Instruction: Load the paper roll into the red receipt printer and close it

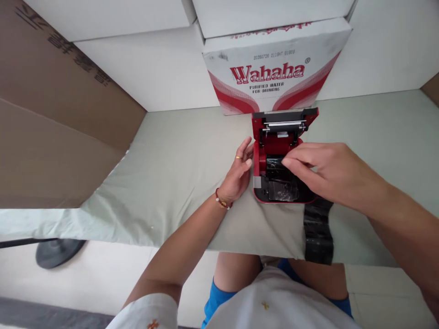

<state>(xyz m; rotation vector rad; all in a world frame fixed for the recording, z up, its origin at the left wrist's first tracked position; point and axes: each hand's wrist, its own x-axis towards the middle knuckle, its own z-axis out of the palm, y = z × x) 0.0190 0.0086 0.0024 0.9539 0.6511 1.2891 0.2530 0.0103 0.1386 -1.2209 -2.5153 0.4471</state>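
Observation:
A small red and black label printer (255, 194) sits on the cloth-covered table, its lid (286, 116) tipped up and back. Across its inside lies a roll of shiny black ribbon (274, 163), with loose black film (283, 191) below it. My right hand (318, 167) reaches in from the right, thumb and fingers pinched at the roll's right end; the fingertips partly cover that end. Against the printer's left side rests my left hand (238, 171), fingers apart and holding nothing. A crumpled black ribbon strip (318, 233) lies by the printer's front right corner, over the table edge.
Behind the printer stands a white and red Wahaha water carton (274, 68), close to the raised lid. White boxes (171, 73) line the back. A large brown carton (68, 137) takes up the left side. A pale green cloth (178, 183) covers the table; a round black base (58, 252) stands on the floor.

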